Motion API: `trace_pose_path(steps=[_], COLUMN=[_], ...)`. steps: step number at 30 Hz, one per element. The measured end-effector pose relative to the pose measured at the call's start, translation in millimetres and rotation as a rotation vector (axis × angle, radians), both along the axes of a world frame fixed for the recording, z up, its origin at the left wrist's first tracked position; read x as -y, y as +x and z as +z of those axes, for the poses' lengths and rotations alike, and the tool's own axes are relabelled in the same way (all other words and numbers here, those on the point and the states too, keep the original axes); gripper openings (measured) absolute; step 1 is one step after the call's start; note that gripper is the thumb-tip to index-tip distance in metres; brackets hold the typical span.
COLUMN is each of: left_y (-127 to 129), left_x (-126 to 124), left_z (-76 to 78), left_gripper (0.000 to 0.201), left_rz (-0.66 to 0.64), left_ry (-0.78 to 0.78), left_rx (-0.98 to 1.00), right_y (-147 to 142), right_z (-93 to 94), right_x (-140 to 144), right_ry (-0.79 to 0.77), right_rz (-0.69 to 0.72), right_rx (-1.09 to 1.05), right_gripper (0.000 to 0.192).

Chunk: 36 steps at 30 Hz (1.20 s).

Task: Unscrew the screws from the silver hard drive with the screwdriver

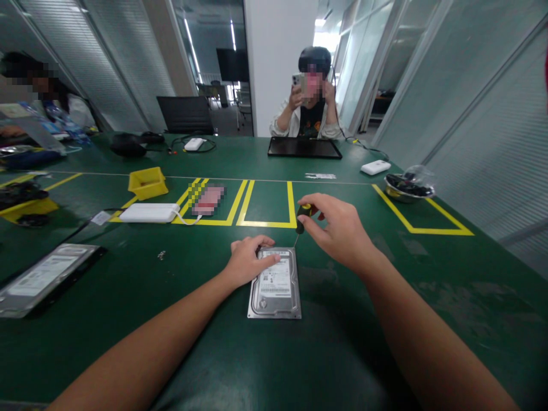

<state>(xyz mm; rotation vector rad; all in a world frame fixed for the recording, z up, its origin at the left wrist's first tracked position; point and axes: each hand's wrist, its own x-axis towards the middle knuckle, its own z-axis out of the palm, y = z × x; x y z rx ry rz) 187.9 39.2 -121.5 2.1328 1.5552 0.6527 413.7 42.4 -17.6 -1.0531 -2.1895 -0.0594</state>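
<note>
A silver hard drive [274,285] with a white label lies flat on the green table [342,342] in front of me. My left hand [249,260] rests on its top left corner, fingers pressed on the lid. My right hand [338,228] grips a small screwdriver [302,218] with a black and yellow handle, held upright. Its thin tip meets the drive's top right corner.
A second drive in a black frame [43,279] lies at the left. Small loose screws [161,255] sit between them. Beyond are a white power bank [149,213], a yellow bin [147,182], a metal bowl [409,188], and a person [312,97] seated opposite behind a black tablet [303,148].
</note>
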Motion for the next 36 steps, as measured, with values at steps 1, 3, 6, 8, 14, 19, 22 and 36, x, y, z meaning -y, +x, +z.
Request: trace_pose_path(steps=[1,3,6,8,14,19,22,36], left_y=[-0.2,-0.4,-0.6,-0.6,-1.2,-2.0,-2.7,-4.2], left_x=[0.1,0.3,0.7,0.8,1.6,2.8,2.9,4.7], left_z=[0.1,0.1,-0.1,-0.2,1.1,1.2,0.3,0.2], left_gripper=[0.040,0.040,0.039,0.039,0.040,0.038,0.039,0.037], left_rz=[-0.001,-0.001,0.004,0.003,0.011,0.017,0.013,0.014], left_ry=[-0.001,-0.002,-0.004,-0.002,-0.013,-0.015,-0.009,-0.005], left_rx=[0.000,0.002,0.008,0.015,0.017,0.024,0.031,0.046], right_y=[1.1,4.1,8.9,10.7,5.1,-8.5,-15.7,-14.0], right_z=[1.5,6.4,15.5,19.4,14.4,7.3,1.4,-67.1], right_x=[0.9,3.5,8.0,9.7,9.1,14.5,17.3,33.3], right_ry=[0.017,0.058,0.081,0.059,-0.056,-0.122,-0.149,-0.476], right_rz=[-0.001,-0.015,-0.047,-0.054,-0.146,-0.310,-0.395,-0.484], right_rx=[-0.007,-0.021,-0.003,0.044,0.239,0.418,0.498,0.626], right_gripper=[0.021,0.025,0.026,0.023,0.010,0.006,0.008,0.037])
